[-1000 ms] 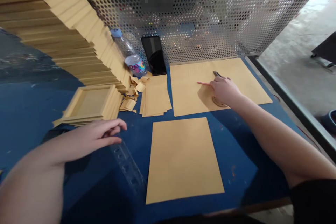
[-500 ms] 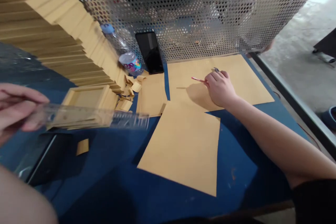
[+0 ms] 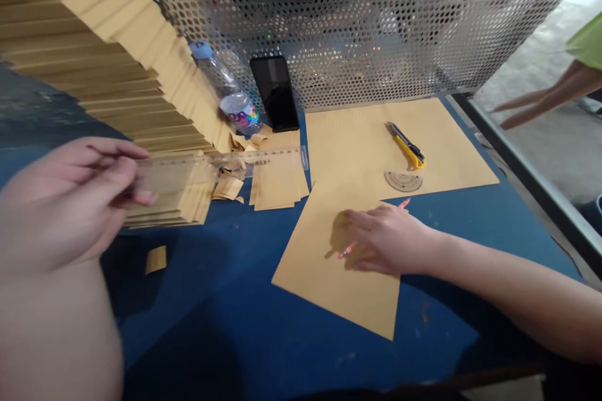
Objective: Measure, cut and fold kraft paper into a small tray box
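Note:
Pinched between the thumb and fingers of my left hand (image 3: 89,200) is a clear plastic ruler (image 3: 282,155), raised over the pile of small cut card pieces. My right hand (image 3: 388,235) rests over a tan card sheet (image 3: 324,282), holding a pink pencil (image 3: 347,251) whose tip points down and to the left. The sheet lies at an angle on the blue table (image 3: 211,326). Beyond it, a larger tan sheet (image 3: 348,144) carries a yellow utility knife (image 3: 408,145) and a semicircular protractor (image 3: 403,181).
Tall stacks of folded card (image 3: 117,62) line the left side. A water bottle (image 3: 239,114) and a black phone (image 3: 277,97) lean near the perforated metal panel (image 3: 367,44). Card scraps (image 3: 229,188) lie below the bottle. At the right, another person's arm (image 3: 545,97) shows.
My right hand has moved from the large sheet toward me onto the smaller one, uncovering the knife and protractor. My left hand has carried the ruler rightward. Another person has appeared at right.

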The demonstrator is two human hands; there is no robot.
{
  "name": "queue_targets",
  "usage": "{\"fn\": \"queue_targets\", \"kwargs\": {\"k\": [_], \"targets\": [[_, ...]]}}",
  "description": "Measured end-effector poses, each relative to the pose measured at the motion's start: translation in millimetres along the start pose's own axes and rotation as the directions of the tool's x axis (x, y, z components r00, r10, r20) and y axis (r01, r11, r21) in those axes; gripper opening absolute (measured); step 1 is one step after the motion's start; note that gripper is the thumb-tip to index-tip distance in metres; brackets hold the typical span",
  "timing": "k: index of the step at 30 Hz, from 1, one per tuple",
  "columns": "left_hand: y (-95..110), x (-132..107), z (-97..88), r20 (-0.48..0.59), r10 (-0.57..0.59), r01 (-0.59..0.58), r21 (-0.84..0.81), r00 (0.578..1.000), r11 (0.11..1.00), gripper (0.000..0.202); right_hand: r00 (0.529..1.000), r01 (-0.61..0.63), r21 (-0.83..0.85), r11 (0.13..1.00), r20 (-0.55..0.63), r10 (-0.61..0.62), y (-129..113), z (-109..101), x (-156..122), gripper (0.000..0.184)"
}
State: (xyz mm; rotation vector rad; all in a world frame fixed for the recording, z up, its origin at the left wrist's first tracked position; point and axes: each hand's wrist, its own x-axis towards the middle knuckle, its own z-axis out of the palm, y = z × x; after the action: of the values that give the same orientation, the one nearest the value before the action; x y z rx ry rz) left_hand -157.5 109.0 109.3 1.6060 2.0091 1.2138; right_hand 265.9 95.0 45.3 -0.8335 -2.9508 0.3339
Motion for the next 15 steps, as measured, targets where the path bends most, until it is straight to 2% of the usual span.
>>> {"fn": "queue_targets", "kwargs": {"k": [4, 7, 11, 13, 15], "targets": [[13, -12, 9.7, 0.14, -0.102, 0.136, -0.262, 0.985, 0.956, 0.022, 0.994, 0.062, -0.052, 0.997, 0.09, -0.057, -27, 14, -2, 0.062], [22, -28, 20.6, 0.255, -0.117, 0.206, -0.357, 0.96, 0.911, 0.017, 0.995, 0.095, -0.137, 0.986, 0.048, -0.089, -46, 31, 8, 0.07], [33, -49, 44.4, 0.357, -0.084, 0.242, -0.426, 0.93, 0.872, 0.016, 0.985, 0.171, -0.173, 0.97, 0.013, -0.171, -65, 45, 20, 0.061], [35, -57, 55.5, 0.412, -0.056, 0.253, -0.44, 0.909, 0.861, 0.016, 0.962, 0.244, -0.204, 0.948, -0.068, -0.263, -67, 41, 17, 0.053], [34, -62, 64.6, 0.473, -0.032, 0.264, -0.433, 0.881, 0.862, 0.019, 0.919, 0.288, -0.245, 0.926, -0.2, -0.339, -63, 28, 8, 0.041]]}}
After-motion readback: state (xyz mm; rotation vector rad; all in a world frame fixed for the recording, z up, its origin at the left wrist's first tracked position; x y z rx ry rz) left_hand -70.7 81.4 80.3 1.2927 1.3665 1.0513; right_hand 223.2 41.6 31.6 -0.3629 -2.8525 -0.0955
